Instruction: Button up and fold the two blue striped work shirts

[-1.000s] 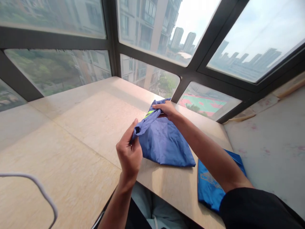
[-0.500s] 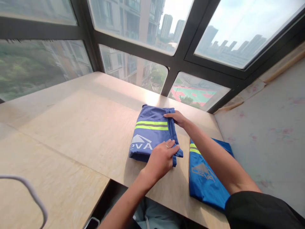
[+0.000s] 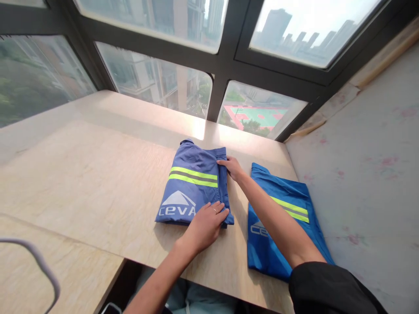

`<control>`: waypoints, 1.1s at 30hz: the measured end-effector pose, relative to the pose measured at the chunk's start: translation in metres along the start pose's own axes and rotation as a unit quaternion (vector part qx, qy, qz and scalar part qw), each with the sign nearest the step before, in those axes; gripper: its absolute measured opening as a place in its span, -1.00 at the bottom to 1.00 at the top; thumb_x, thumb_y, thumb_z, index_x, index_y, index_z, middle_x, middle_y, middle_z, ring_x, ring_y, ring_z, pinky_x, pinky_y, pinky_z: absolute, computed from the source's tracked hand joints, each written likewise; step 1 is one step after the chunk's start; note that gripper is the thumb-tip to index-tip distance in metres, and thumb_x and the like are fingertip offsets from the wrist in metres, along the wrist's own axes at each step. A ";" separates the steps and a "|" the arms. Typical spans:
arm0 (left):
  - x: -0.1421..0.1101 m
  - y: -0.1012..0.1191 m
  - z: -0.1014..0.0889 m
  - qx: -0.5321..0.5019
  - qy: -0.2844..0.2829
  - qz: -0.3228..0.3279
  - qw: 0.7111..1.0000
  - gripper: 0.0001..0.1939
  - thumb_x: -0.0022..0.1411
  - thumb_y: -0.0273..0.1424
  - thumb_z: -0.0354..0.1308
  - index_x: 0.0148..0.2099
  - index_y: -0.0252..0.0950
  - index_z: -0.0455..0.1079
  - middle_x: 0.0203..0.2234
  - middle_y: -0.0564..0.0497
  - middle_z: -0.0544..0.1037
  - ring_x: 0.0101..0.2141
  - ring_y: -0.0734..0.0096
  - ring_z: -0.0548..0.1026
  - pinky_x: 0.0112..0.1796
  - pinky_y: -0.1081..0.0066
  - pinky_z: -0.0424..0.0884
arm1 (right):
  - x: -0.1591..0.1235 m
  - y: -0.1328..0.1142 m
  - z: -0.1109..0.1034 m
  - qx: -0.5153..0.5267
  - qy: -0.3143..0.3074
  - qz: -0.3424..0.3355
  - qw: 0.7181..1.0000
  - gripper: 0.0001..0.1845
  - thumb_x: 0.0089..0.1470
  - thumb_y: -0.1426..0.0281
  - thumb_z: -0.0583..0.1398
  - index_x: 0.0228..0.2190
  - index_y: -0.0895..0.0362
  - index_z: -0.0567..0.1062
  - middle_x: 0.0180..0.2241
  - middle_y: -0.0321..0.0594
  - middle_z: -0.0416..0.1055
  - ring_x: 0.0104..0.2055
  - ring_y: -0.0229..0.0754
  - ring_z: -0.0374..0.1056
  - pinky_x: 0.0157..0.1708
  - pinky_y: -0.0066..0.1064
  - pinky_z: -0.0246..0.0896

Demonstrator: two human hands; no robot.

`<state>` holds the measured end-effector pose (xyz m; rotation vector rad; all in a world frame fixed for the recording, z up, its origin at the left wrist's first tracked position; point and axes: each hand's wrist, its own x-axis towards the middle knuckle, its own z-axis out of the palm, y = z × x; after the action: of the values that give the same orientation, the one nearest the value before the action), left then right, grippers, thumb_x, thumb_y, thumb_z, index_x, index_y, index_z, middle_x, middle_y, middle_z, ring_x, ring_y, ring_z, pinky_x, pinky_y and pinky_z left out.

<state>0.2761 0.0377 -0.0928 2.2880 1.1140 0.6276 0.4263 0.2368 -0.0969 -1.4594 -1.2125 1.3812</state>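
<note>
A folded purple-blue work jacket (image 3: 193,157) with a yellow-green reflective band and white "ceva" lettering lies on the wooden surface. My left hand (image 3: 207,222) rests on its lower right part, fingers stretched out over the fabric. At the upper right edge, my right hand (image 3: 231,166) pinches the folded layers, thumb on top and the other fingers mostly hidden beneath. To the right lies a brighter blue folded work jacket (image 3: 263,257) with a similar band and logo, partly covered by my right forearm.
The pale wooden surface (image 3: 81,174) reaches back to dark-framed windows (image 3: 225,65). A flower-patterned wall (image 3: 376,183) bounds the right side. A grey cable (image 3: 42,264) curves at the lower left. A dark gap (image 3: 121,279) opens at the front edge.
The view has shifted, showing more of the brighter jacket. The purple-blue jacket's right edge lies flatter, and my left hand's fingers are stretched flatter over it. My right hand still holds the upper edge.
</note>
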 end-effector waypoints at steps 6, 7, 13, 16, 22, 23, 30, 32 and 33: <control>-0.005 0.002 -0.013 0.044 -0.044 0.017 0.998 -0.46 0.18 -0.64 0.10 0.20 -0.23 0.33 0.16 -0.23 0.41 0.23 0.00 0.30 0.21 -0.09 0.18 | 0.003 0.007 0.000 -0.076 0.093 -0.015 0.993 -0.53 -0.09 0.39 0.22 -0.08 0.24 0.42 -0.05 0.00 0.47 -0.05 -0.05 0.44 -0.03 -0.26 0.34; -0.006 0.003 -0.016 0.060 -0.047 0.017 0.997 -0.44 0.18 -0.63 0.13 0.22 -0.24 0.30 0.18 -0.25 0.39 0.26 -0.03 0.25 0.23 -0.16 0.09 | 0.001 0.006 0.000 -0.112 0.125 -0.034 0.985 -0.45 -0.04 0.37 0.20 0.02 0.27 0.36 0.05 0.09 0.40 0.02 -0.03 0.39 0.04 -0.23 0.29; -0.023 0.006 -0.043 0.067 0.047 0.006 0.997 -0.37 0.28 -0.29 0.18 0.34 -0.25 0.14 0.30 -0.25 0.22 0.35 -0.03 0.02 0.27 -0.25 -0.36 | -0.026 -0.006 0.016 -0.401 0.099 -0.309 0.856 -0.39 0.23 0.28 0.04 0.24 0.28 0.16 0.27 0.15 0.13 0.35 -0.01 -0.02 0.32 -0.11 -0.11; -0.042 -0.008 -0.061 0.066 0.140 -0.068 0.986 -0.37 0.29 -0.32 0.15 0.36 -0.25 0.13 0.31 -0.24 0.19 0.36 -0.02 -0.04 0.29 -0.19 -0.31 | -0.033 -0.007 0.036 -0.469 0.022 -0.344 0.813 -0.33 0.28 0.18 0.04 0.27 0.32 0.13 0.33 0.17 0.00 0.40 0.04 -0.14 0.35 -0.09 -0.19; -0.087 -0.047 -0.074 0.018 0.160 -0.128 0.979 -0.18 0.12 -0.48 0.17 0.41 -0.27 0.02 0.34 -0.22 0.13 0.35 -0.02 0.03 0.30 -0.07 -0.04 | -0.022 0.018 0.063 -0.566 0.040 -0.245 0.786 -0.23 0.32 0.07 -0.04 0.30 0.41 0.10 0.36 0.25 -0.09 0.40 0.21 -0.18 0.33 0.05 -0.26; -0.091 -0.051 -0.072 0.020 0.160 -0.138 0.977 -0.19 0.12 -0.52 0.12 0.41 -0.29 0.00 0.33 -0.22 0.14 0.33 0.03 0.09 0.29 -0.01 0.05 | -0.019 0.024 0.064 -0.574 0.038 -0.233 0.784 -0.22 0.32 0.06 -0.05 0.29 0.42 0.10 0.36 0.25 -0.08 0.40 0.22 -0.17 0.32 0.06 -0.25; -0.096 -0.066 -0.056 0.088 0.262 -0.181 0.944 -0.36 0.07 -0.67 -0.03 0.21 -0.26 0.28 0.05 -0.13 0.45 0.09 0.19 0.41 0.14 0.20 0.36 | -0.008 0.044 0.057 -0.579 0.046 -0.240 0.778 -0.24 0.34 0.06 -0.10 0.29 0.41 0.15 0.34 0.18 0.00 0.40 0.17 -0.12 0.33 0.03 -0.21; -0.099 -0.066 -0.054 0.099 0.288 -0.185 0.935 -0.37 0.08 -0.70 -0.06 0.20 -0.27 0.31 0.01 -0.14 0.46 0.05 0.21 0.43 0.09 0.23 0.39 | -0.006 0.045 0.054 -0.573 0.044 -0.244 0.781 -0.24 0.33 0.06 -0.09 0.29 0.40 0.15 0.35 0.15 0.00 0.40 0.16 -0.12 0.34 0.02 -0.22; -0.101 -0.066 -0.052 0.109 0.292 -0.188 0.931 -0.36 0.09 -0.71 -0.07 0.21 -0.28 0.31 0.01 -0.15 0.45 0.04 0.20 0.43 0.07 0.23 0.40 | -0.006 0.046 0.052 -0.569 0.042 -0.246 0.784 -0.24 0.33 0.05 -0.09 0.29 0.40 0.15 0.35 0.14 0.00 0.40 0.16 -0.12 0.34 0.02 -0.22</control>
<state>0.1504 0.0038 -0.1126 2.0109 1.9292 1.1079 0.3804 0.2164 -0.1451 -1.6720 -2.3431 0.1012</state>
